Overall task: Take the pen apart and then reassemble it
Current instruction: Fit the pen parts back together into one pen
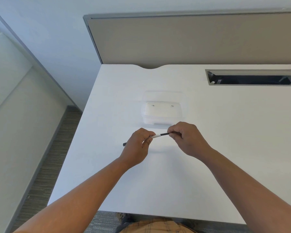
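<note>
A slim pen (159,135) with a white barrel and a black front section is held level above the white desk (208,132). My left hand (137,147) wraps the white barrel, and the pen's dark rear end sticks out past it on the left. My right hand (186,138) pinches the black section at the right end with fingertips. The pen's tip is hidden inside my right fingers.
A clear plastic container (163,111) sits on the desk just beyond my hands. An open cable slot (252,78) lies at the far right, with a grey partition panel (191,39) behind. The desk's left edge drops to carpeted floor (45,165).
</note>
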A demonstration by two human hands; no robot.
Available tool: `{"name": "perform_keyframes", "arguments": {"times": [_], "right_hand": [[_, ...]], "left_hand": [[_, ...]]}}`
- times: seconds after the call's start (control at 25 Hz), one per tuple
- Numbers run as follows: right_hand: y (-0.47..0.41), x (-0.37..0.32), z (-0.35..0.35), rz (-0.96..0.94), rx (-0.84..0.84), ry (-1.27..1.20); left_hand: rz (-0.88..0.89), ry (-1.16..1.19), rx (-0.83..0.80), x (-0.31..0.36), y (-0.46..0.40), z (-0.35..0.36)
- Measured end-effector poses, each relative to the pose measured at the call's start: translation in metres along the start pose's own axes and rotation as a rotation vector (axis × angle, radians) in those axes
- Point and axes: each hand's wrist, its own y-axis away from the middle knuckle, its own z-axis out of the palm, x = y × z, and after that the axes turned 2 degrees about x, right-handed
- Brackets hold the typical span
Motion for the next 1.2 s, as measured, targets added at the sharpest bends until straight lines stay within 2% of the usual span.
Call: {"name": "perform_keyframes", "arguments": {"times": [0.16,0.32,0.52,0.8,1.0,1.2], "right_hand": [[0.001,0.002,0.006,0.062,-0.036,-0.015],[0.001,0.010,0.007,0.149,-0.073,-0.101],[0.004,0.008,0.009,0.173,0.021,-0.289],[0.005,0.005,0.014,0.297,-0.102,-0.225],[0.011,0.005,0.009,0.209,-0.029,-0.379],[0.013,0.004,0.011,0.230,-0.060,-0.284]], "left_hand": [[0.077,-0.087,-0.030,0.004,0.002,0.000],[0.066,-0.114,-0.057,0.006,0.001,-0.001],[0.048,-0.106,-0.059,0.010,-0.001,-0.003],[0.089,-0.153,-0.115,0.019,-0.003,-0.002],[0.075,-0.191,-0.110,0.021,-0.003,-0.003],[0.120,-0.249,-0.106,0.027,-0.004,-0.005]]}}
